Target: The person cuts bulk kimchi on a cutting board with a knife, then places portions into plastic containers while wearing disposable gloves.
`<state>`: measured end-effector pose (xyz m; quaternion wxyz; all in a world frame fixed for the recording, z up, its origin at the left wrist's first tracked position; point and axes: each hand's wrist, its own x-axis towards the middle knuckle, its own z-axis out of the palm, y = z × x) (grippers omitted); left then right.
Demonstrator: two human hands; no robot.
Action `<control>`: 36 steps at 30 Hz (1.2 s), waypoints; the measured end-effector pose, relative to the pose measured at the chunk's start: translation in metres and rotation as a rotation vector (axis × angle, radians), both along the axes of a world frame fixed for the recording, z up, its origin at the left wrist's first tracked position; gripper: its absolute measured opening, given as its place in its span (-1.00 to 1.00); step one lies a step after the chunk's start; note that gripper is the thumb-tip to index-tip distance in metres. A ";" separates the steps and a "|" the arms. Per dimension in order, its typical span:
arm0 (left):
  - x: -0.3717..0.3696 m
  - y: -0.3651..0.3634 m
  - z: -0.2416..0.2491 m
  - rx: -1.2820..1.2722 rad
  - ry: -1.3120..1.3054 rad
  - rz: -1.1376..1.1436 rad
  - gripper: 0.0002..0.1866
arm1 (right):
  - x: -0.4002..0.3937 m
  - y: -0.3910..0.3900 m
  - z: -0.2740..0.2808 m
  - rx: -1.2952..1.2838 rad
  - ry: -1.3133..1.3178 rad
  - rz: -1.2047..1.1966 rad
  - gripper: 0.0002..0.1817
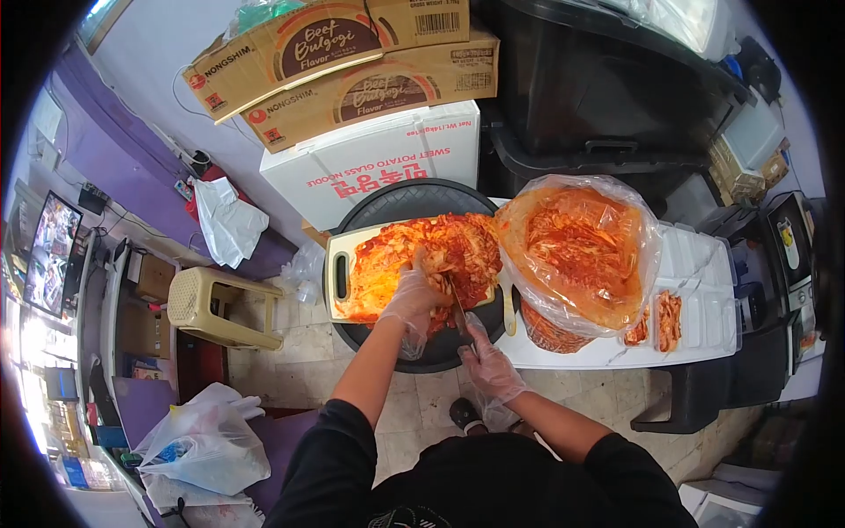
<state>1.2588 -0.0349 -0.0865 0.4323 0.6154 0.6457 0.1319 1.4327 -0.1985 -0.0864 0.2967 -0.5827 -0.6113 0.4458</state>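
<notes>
While I watch through the head camera, I see the kimchi spread red over a pale cutting board, which rests on a round black tray. My left hand, in a clear glove, lies curled on the cabbage's near edge, pressing it down. At its 4 o'clock, my right hand, gloved too, is wrapped tight round the handle of a knife, whose blade runs up toward 11 o'clock into the kimchi just beside the left fingers. So the kimchi lies at 12 o'clock from both hands, under the left and touched by the blade. At 3 o'clock from the board stands a plastic bag full of more kimchi, on a white counter. A beige stool sits at 9 o'clock on the floor.
</notes>
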 end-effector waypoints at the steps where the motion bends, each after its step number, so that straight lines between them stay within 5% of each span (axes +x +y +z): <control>1: 0.001 0.000 0.002 0.041 0.021 -0.004 0.47 | 0.000 0.000 -0.001 -0.002 -0.001 -0.002 -0.38; 3: 0.000 0.002 0.003 0.086 0.041 -0.009 0.43 | -0.001 0.007 0.006 -0.013 0.021 0.019 -0.35; 5: -0.005 -0.001 0.001 0.000 -0.397 0.052 0.32 | 0.001 0.013 0.024 -0.114 0.027 0.039 -0.35; 7: -0.006 -0.011 0.028 -0.079 -0.510 0.108 0.28 | 0.001 0.015 0.037 -0.213 0.033 0.057 -0.34; 9: -0.009 -0.013 0.026 -0.159 -0.624 0.164 0.26 | 0.000 0.017 0.044 -0.067 0.035 0.105 -0.33; 11: -0.018 -0.007 -0.005 0.026 -0.853 0.198 0.24 | 0.002 0.020 0.041 0.039 0.024 0.132 -0.31; 20: -0.023 0.007 0.102 0.462 -0.652 0.110 0.17 | 0.022 0.033 0.139 0.276 0.017 0.249 -0.33; 23: 0.004 -0.005 0.167 0.369 -0.673 0.172 0.17 | 0.040 0.033 0.173 0.408 -0.011 0.233 -0.38; 28: 0.069 0.002 0.205 0.462 -0.746 0.054 0.07 | 0.097 0.021 0.210 0.367 -0.014 0.147 -0.41; 36: 0.284 -0.010 0.202 0.434 -0.936 -0.117 0.10 | 0.279 -0.032 0.231 0.318 -0.093 -0.026 -0.41</control>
